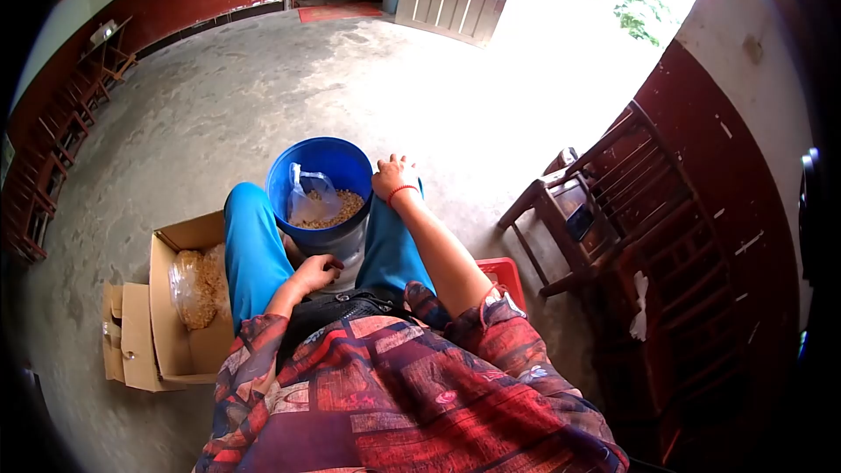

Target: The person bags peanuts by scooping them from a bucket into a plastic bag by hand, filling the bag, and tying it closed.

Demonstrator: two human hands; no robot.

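A blue bucket [279, 177] stands between my knees. Inside it lie pale, grain-like pieces [349, 208] and a clear plastic bag [312, 199]. My right hand [394, 177] rests on my right knee beside the bucket's rim, its fingers apart and nothing in them. Over my lap, below the bucket, is my left hand [318, 273], with loosely bent fingers and no object visible in it. A cardboard box [163, 298] sits open by my left leg, holding a clear bag of yellowish pieces [200, 289].
A red plastic basket [504, 276] is partly hidden beside my right thigh. To the right is a dark wooden chair [561, 228] with a phone [579, 222] on its seat. Wooden chairs [66, 136] line the left wall. A metal door [455, 0] stands open at the back.
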